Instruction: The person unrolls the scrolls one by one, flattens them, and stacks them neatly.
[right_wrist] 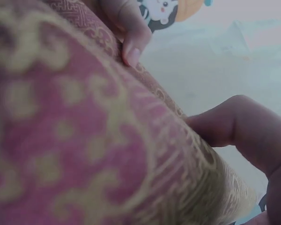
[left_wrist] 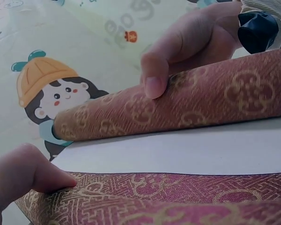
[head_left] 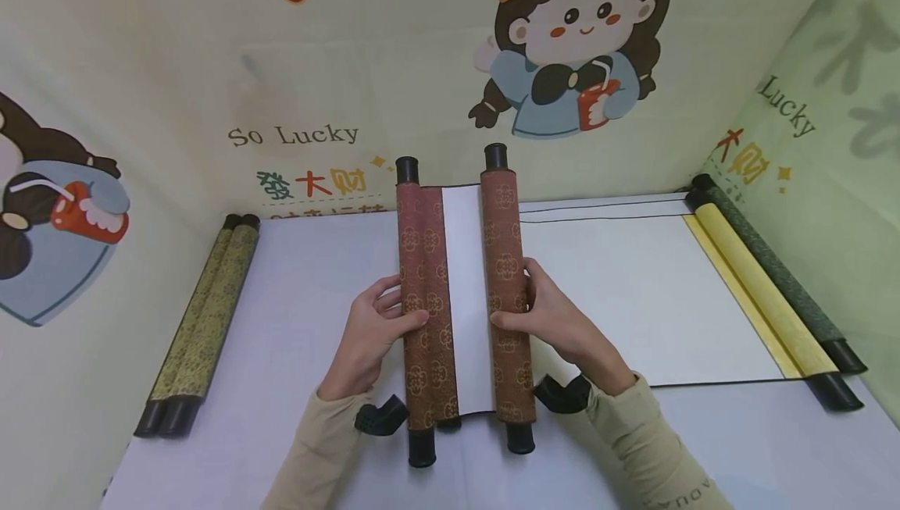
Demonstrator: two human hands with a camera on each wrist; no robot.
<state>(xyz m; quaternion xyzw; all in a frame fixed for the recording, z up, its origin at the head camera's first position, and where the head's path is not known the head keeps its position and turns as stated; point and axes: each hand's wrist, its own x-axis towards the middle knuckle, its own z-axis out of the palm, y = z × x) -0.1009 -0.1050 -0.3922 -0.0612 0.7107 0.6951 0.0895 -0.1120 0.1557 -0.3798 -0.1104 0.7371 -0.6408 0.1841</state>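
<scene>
A reddish-brown scroll [head_left: 505, 260] with gold flower patterns and black end knobs is held up over the table, partly unrolled, a white strip [head_left: 467, 299] showing between its two rolls. My left hand [head_left: 369, 330] grips the left roll, thumb across its front and fingers behind. On the other side my right hand [head_left: 562, 322] holds the right roll the same way, its fingers mostly hidden. In the left wrist view the right thumb [left_wrist: 154, 86] presses on the patterned roll. The right wrist view shows the brocade [right_wrist: 84, 131] very close and blurred.
Left on the table [head_left: 302, 276] lies a closed yellow-green scroll [head_left: 211, 315]. To the right, an opened yellow-edged scroll [head_left: 766, 291] spreads its white sheet [head_left: 633, 283], with a dark green roll [head_left: 780, 268] alongside. Printed cloth walls [head_left: 408, 65] enclose the back and sides.
</scene>
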